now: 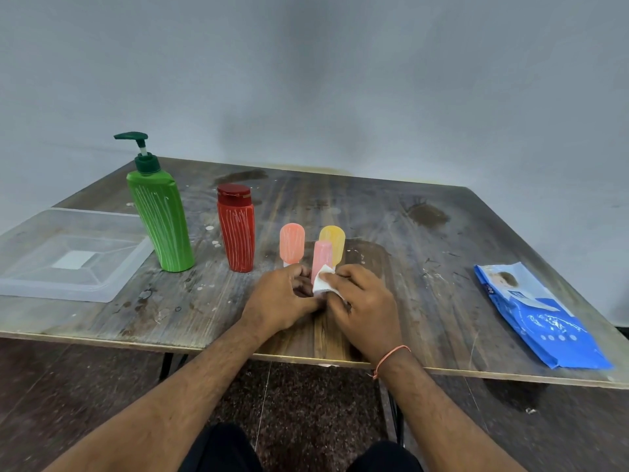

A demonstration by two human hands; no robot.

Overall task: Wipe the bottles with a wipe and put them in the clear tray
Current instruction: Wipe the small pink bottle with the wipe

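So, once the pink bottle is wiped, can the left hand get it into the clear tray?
Probably yes: the clear tray lies open on the left hand's side, nothing stands between them, and the green bottle sits farther back.

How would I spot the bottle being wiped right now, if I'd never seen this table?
Start at the tall green pump bottle by the clear tray, then move right past the red bottle to three small tubes. The pink bottle is the nearest one, the only one held in both hands with a white wipe against it.
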